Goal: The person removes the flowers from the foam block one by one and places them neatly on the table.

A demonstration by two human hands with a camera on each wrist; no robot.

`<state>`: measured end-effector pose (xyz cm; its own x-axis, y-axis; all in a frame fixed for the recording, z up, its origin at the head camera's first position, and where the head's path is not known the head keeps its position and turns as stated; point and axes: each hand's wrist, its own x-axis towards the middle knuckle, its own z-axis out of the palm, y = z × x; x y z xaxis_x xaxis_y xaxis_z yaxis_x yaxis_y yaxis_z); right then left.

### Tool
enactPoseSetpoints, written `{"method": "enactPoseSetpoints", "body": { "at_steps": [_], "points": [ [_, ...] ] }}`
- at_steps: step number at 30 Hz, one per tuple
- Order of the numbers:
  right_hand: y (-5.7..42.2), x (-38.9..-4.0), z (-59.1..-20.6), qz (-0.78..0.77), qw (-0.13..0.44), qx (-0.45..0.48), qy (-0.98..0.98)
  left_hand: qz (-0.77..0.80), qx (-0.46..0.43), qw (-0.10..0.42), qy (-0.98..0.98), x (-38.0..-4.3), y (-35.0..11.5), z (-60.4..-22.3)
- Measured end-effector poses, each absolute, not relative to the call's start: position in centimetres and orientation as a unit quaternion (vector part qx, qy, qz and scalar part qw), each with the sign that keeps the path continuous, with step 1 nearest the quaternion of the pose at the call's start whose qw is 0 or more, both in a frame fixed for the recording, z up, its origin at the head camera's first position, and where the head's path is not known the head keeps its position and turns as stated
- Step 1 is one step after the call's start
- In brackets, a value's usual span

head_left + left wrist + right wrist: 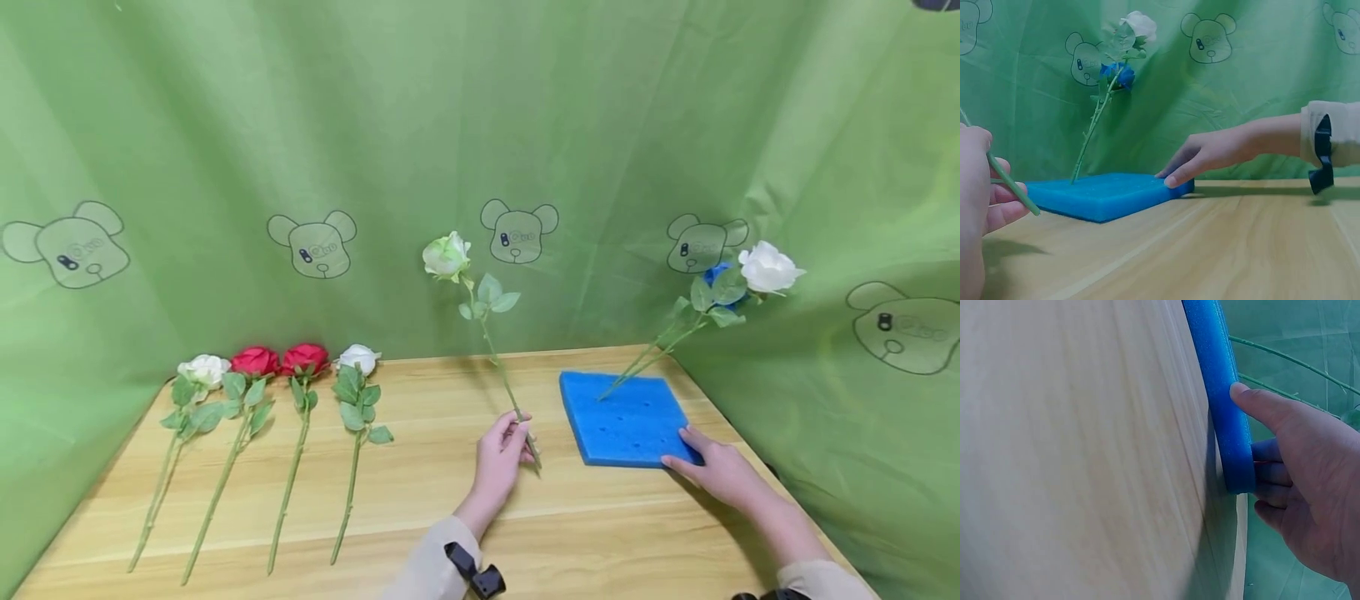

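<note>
My left hand (500, 458) pinches a pale green-white artificial rose (447, 256) low on its stem, the bloom tilted up and to the left. In the left wrist view the stem's cut end (1030, 205) pokes out below the fingers. A blue foam block (630, 425) lies flat on the table to the right of that hand. At its near right corner my right hand (723, 473) grips it, thumb on the front edge and fingers along the side. A white rose (768, 268) and a blue rose (716, 273), partly hidden by leaves, stand in the foam, leaning right.
Left on the wooden table (420, 492) lie a cream rose (204, 370), two red roses (256, 361) (305, 358) and a white rose (358, 358), side by side with stems toward me. A green curtain (420, 125) with bear faces encloses the table's back and sides.
</note>
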<state>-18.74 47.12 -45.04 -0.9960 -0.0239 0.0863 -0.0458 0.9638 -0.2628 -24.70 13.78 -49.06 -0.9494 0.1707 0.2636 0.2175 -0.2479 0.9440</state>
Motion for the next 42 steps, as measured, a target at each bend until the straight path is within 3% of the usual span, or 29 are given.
{"method": "enactPoseSetpoints", "body": {
  "at_steps": [27, 42],
  "points": [
    [47.9, -18.9, -45.4, 0.139, 0.051, 0.012, -0.989, -0.744, -0.181, -0.211, -0.608, -19.1, -0.4, -49.4],
    [47.8, -19.0, -46.0, 0.138, 0.042, 0.011, -0.989, -0.795, -0.09, -0.298, -0.521, -17.7, -3.7, -48.9]
  ]
}}
